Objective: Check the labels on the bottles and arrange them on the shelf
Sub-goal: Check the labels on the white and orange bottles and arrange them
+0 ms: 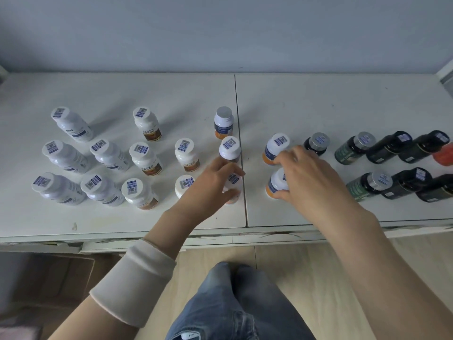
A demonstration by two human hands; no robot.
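Note:
Many capped bottles stand upright on a white shelf top (pixel 318 106). My left hand (pixel 210 182) grips a white-capped orange bottle (pixel 232 190) at the seam of the two panels, with another such bottle (pixel 230 148) just behind it. My right hand (pixel 306 175) holds a white-capped orange bottle (pixel 275 185) near the front, and its fingers touch a second one (pixel 275 148) behind. A silver-capped orange bottle (pixel 223 121) stands farther back.
Several white bottles (pixel 66 155) stand in rows at the left, with amber-labelled white ones (pixel 145 158) beside them. Dark green and black bottles (pixel 392 148) fill the right side, by a red item (pixel 445 154) at the edge. A cardboard box (pixel 49 278) sits below.

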